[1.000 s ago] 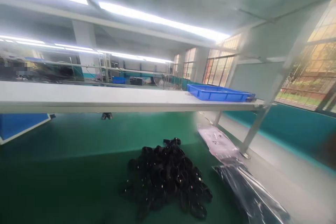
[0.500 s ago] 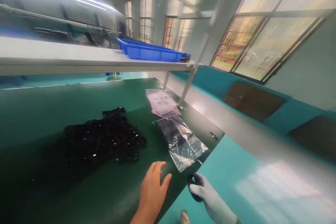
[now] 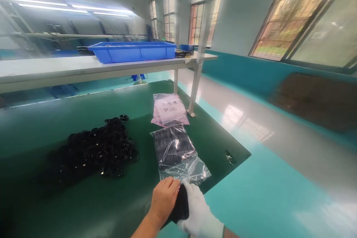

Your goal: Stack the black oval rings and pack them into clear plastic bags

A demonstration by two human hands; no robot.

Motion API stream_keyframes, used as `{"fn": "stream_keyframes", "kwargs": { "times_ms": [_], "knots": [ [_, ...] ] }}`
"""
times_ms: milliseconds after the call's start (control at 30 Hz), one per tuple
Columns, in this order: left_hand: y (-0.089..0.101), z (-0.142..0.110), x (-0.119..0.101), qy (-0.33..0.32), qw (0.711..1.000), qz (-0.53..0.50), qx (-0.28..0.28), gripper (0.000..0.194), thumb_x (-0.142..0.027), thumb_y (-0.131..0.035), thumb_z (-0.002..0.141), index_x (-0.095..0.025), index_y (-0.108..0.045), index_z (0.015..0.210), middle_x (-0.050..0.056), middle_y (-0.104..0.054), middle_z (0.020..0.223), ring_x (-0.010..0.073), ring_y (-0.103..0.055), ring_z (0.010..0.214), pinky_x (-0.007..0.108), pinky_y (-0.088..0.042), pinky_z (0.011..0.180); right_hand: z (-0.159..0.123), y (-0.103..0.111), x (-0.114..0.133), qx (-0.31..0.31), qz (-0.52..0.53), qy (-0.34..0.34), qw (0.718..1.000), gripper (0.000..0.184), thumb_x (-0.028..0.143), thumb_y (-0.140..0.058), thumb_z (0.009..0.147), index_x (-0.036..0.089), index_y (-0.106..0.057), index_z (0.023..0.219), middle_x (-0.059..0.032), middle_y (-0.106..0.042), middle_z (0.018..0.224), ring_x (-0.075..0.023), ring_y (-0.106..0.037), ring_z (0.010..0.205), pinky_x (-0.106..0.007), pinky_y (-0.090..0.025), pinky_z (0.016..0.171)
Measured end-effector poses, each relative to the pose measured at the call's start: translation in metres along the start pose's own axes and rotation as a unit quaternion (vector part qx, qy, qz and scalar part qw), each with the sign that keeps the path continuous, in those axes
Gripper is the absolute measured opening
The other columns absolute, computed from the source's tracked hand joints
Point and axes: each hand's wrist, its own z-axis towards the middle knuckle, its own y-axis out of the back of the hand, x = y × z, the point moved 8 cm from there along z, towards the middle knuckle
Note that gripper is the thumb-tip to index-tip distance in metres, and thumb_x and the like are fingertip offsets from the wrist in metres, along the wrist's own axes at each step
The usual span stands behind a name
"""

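At the table's front edge, my bare left hand [image 3: 164, 199] presses its fingers against the left side of a dark black object [image 3: 181, 203]. My right hand [image 3: 198, 208], in a white glove, is wrapped round the same object from the right. The object's exact kind is not clear. Just beyond my hands lies a clear plastic bag [image 3: 174, 147] with rows of black ribbed pieces inside. To the left spreads a dark heap of black ring-shaped pieces [image 3: 97, 148] with small shiny spots.
A pink printed bag [image 3: 170, 108] lies behind the clear one on the green tabletop [image 3: 134, 200]. Above stretches a white shelf [image 3: 50, 67] carrying a blue tray [image 3: 136, 52], held by a pale post [image 3: 196, 81]. A small dark item [image 3: 230, 157] sits near the right corner.
My view has swung right and down. Both hands entered from below; the left was apart with fingers spread half a second ago and has now joined the right on the black object.
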Motion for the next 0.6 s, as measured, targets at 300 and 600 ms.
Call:
{"fn": "stream_keyframes", "kwargs": {
  "times_ms": [300,600],
  "knots": [
    [0.014,0.005,-0.009,-0.013,0.999,-0.015,-0.048,0.019,-0.016,-0.04,0.084,-0.021,-0.058,0.078,0.0,-0.055,0.066,0.0102,-0.053,0.062,0.021,-0.041,0.059,0.07,0.018,-0.023,-0.192,-0.132,-0.036,0.972,0.088,0.034,-0.06,0.059,0.004,-0.024,0.134,-0.0183,-0.051,0.112,-0.0323,-0.045,0.106,-0.041,-0.03,0.094],
    [-0.027,-0.045,-0.041,0.074,0.996,0.001,-0.052,0.032,-0.011,-0.039,0.078,-0.022,-0.057,0.102,0.005,-0.063,0.094,0.0172,-0.059,0.087,0.029,-0.048,0.076,0.089,0.024,-0.04,-0.216,-0.157,-0.093,0.959,0.083,0.037,-0.062,0.059,0.007,-0.031,0.129,-0.0201,-0.049,0.119,-0.0324,-0.041,0.115,-0.041,-0.029,0.094]
  ]
}}
